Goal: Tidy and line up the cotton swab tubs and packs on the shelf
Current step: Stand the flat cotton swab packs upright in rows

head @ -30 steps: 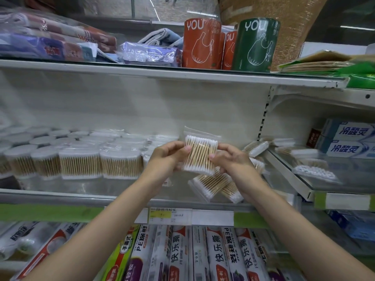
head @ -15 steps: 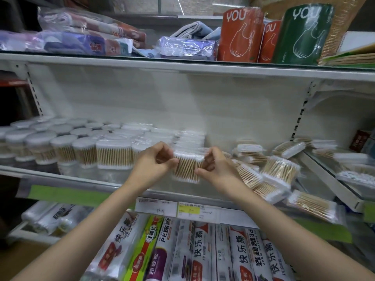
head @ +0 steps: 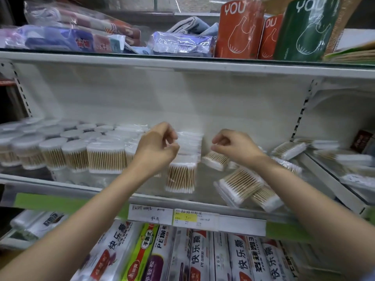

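Note:
A clear pack of wooden cotton swabs stands upright at the front of the glass shelf, heading a row of similar packs. My left hand hovers just above its top left with fingers loosely curled and holds nothing. My right hand hangs to the pack's upper right, also loosely curled and empty. Round swab tubs fill the shelf's left side in rows. Loose packs lie tilted and scattered at the right, one just under my right hand.
More swab packs lie on the neighbouring shelf at the right. Price tags hang on the shelf's front rail. Boxes of cling film fill the shelf below. Orange and green rolls and bagged cloths stand on the shelf above.
The pack that both hands held in the air now stands on the shelf in front of the row. Both hands have let go and lifted off it. The view has shifted left.

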`<action>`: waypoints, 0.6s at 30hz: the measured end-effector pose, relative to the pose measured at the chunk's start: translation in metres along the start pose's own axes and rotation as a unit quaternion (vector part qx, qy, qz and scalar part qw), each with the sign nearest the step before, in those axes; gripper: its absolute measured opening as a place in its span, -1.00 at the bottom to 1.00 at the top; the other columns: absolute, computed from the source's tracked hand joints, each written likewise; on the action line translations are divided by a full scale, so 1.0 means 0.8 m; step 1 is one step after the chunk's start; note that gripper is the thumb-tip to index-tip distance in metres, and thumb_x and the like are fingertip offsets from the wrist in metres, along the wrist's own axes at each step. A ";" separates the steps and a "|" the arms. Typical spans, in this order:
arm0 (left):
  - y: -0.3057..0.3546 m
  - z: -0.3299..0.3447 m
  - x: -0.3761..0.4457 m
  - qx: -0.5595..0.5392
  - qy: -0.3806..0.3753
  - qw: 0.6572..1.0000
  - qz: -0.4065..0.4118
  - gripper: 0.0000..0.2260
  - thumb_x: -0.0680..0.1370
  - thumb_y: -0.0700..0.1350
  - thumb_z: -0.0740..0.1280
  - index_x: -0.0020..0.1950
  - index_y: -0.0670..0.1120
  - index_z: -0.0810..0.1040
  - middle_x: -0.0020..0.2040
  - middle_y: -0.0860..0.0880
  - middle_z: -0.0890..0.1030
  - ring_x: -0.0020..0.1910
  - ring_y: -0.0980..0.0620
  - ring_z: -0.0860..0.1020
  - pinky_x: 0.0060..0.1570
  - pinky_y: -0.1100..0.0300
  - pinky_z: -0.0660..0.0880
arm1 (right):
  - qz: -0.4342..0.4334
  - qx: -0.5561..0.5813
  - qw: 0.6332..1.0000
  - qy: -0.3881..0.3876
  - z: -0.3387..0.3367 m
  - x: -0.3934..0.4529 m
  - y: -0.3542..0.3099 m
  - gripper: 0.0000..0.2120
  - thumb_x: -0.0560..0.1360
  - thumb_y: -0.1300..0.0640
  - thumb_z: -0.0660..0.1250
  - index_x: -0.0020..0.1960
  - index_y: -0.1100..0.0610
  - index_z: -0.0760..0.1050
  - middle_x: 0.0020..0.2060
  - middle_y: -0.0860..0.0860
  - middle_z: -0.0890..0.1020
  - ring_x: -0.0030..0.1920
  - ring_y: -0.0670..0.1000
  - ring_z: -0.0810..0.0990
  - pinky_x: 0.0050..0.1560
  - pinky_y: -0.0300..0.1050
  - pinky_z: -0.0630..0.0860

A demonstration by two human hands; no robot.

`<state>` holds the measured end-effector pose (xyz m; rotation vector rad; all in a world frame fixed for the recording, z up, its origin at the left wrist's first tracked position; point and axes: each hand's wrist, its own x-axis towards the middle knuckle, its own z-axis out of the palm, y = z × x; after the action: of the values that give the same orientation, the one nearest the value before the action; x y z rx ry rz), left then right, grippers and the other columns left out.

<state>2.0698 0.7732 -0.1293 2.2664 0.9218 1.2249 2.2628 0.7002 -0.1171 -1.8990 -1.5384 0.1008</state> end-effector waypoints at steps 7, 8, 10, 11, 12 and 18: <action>0.034 0.050 0.064 0.006 -0.109 0.993 0.035 -0.89 0.46 -0.22 0.30 -0.09 -0.04 0.57 -0.20 0.04 0.58 -0.17 0.07 0.52 -0.19 0.32 0.41 | -0.016 -0.376 0.910 -0.175 0.023 0.038 0.032 -0.58 0.42 -0.29 0.29 0.02 0.04 0.57 -0.17 -0.03 0.48 0.10 0.02 0.38 0.05 -0.03 0.19; 0.034 0.056 0.070 -0.003 -0.123 0.992 0.027 -0.88 0.46 -0.22 0.31 -0.11 -0.02 0.57 -0.22 0.06 0.58 -0.17 0.09 0.52 -0.21 0.37 0.41 | -0.029 -0.398 0.901 -0.169 0.028 0.040 0.033 -0.57 0.41 -0.30 0.28 0.01 0.03 0.55 -0.22 -0.05 0.41 0.10 0.01 0.34 0.04 -0.01 0.16; 0.035 0.065 0.079 -0.035 -0.146 0.989 0.009 -0.87 0.45 -0.24 0.31 -0.15 0.00 0.56 -0.25 0.09 0.57 -0.19 0.11 0.53 -0.20 0.38 0.42 | -0.060 -0.417 0.895 -0.149 0.034 0.042 0.032 -0.69 0.44 -0.20 0.31 -0.02 0.03 0.51 -0.24 -0.06 0.37 0.12 0.01 0.32 0.01 0.00 0.13; 0.035 0.067 0.082 -0.053 -0.154 0.987 0.000 -0.85 0.45 -0.25 0.31 -0.18 0.01 0.55 -0.26 0.08 0.58 -0.20 0.10 0.54 -0.17 0.32 0.45 | -0.075 -0.423 0.892 -0.142 0.034 0.042 0.030 -0.80 0.46 -0.10 0.31 -0.04 0.02 0.49 -0.26 -0.06 0.37 0.14 0.02 0.34 0.00 -0.01 0.12; 0.035 0.068 0.085 -0.070 -0.162 0.984 -0.011 -0.83 0.45 -0.27 0.31 -0.20 0.01 0.55 -0.25 0.06 0.60 -0.20 0.07 0.55 -0.13 0.25 0.47 | -0.086 -0.427 0.890 -0.137 0.033 0.043 0.030 -0.89 0.48 0.00 0.29 -0.07 0.03 0.46 -0.28 -0.07 0.37 0.16 0.03 0.35 -0.01 -0.01 0.12; 0.022 0.076 0.097 -0.146 -0.166 0.973 -0.070 -0.91 0.51 -0.18 0.31 -0.05 -0.01 0.54 0.03 -0.09 0.60 0.07 -0.06 0.55 0.14 0.07 0.48 | -0.012 -0.179 0.984 0.006 -0.011 0.051 0.039 -0.83 0.47 0.12 0.23 -0.02 0.10 0.57 -0.07 0.09 0.63 0.04 0.11 0.55 0.01 -0.08 0.37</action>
<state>2.1581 0.8139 -0.1057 2.0491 0.7093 0.8260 2.3052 0.7304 -0.1135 -2.1484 -1.6561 -0.2128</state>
